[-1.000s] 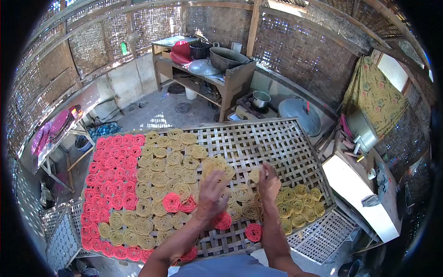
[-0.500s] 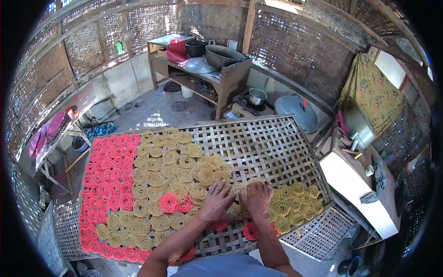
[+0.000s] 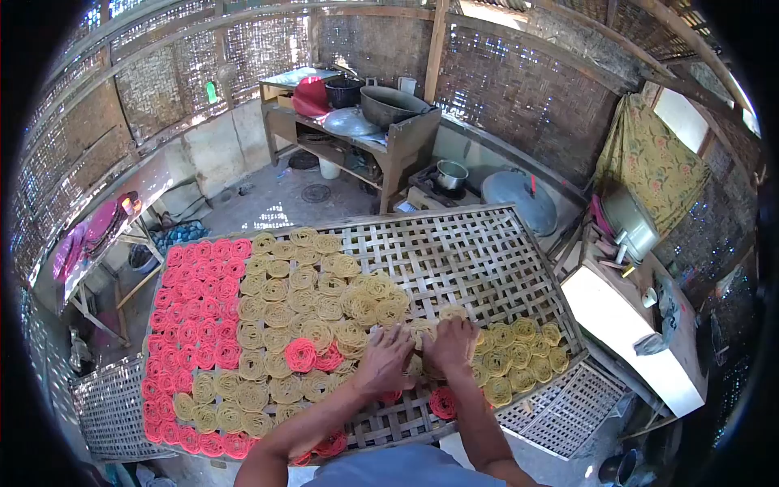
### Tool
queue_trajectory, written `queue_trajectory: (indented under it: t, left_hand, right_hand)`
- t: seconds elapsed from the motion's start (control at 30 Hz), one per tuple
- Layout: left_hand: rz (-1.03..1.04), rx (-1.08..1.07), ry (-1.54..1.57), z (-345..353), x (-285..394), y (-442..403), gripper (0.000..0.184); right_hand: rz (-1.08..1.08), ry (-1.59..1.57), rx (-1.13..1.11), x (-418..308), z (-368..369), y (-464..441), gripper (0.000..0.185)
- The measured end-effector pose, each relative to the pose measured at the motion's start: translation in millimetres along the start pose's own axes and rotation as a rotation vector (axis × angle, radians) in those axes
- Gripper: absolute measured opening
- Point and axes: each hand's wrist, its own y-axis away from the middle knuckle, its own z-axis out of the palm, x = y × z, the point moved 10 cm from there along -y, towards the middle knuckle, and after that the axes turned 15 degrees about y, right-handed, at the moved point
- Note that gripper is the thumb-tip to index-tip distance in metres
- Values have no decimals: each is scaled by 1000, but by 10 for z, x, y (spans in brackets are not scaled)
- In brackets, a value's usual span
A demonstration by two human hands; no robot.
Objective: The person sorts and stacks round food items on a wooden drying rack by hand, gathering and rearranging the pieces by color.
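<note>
Round, lacy coils of thin strands lie on a woven bamboo rack (image 3: 454, 252). Pink coils (image 3: 203, 300) fill its left side, and yellow coils (image 3: 280, 312) cover the middle. My left hand (image 3: 386, 361) curls over yellow coils near the front centre, its fingertips beside a heaped pile of yellow coils (image 3: 377, 299). Close on its right, my right hand (image 3: 450, 347) is bent round more yellow coils, one edge showing past the fingers. The palms hide how many coils each hand has. A pink coil (image 3: 300, 355) rests on top of yellow ones left of my hands.
More yellow coils (image 3: 519, 357) sit at the rack's right end. Beyond the rack stand a wooden shelf (image 3: 414, 150) with a large pot (image 3: 391, 105), a stove with a small pot (image 3: 452, 174), and a big round lid (image 3: 519, 199). A white-sided counter (image 3: 633, 341) adjoins on the right.
My right hand has shifted slightly, its fingers curling more over the yellow coils. My left hand stays nearly in place. The view has tilted a little.
</note>
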Motion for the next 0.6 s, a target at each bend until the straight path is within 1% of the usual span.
queue_trajectory:
  t: [0.03,0.13,0.23,0.33,0.43,0.47,0.53,0.57,0.6]
  left_hand:
    - [-13,4,2,-7,-30,30,103]
    - [75,92,33,-84,-122,70,110]
    - [67,57,32,-1,-227,-4,116]
    - [58,75,115,-153,-169,-1,115]
    - [78,124,102,-192,-170,47,102]
    - [102,156,111,-186,-202,84,95]
    - [155,232,136,-169,-274,102,81]
    - [141,237,147,-220,-267,87,76]
    - [124,238,164,-260,-248,95,71]
  right_hand:
    - [26,4,-19,39,46,13,33]
    - [56,-142,-126,116,-21,-18,30]
    - [163,-475,-290,181,277,-83,29]
    - [121,-570,-263,29,117,-131,25]
    - [97,-326,-22,47,-102,-152,31]
    - [61,-233,-193,27,-33,-151,27]
    - [41,-190,-160,1,3,-113,26]
    - [31,-161,-147,6,7,-94,25]
    - [105,-243,-233,70,74,-98,26]
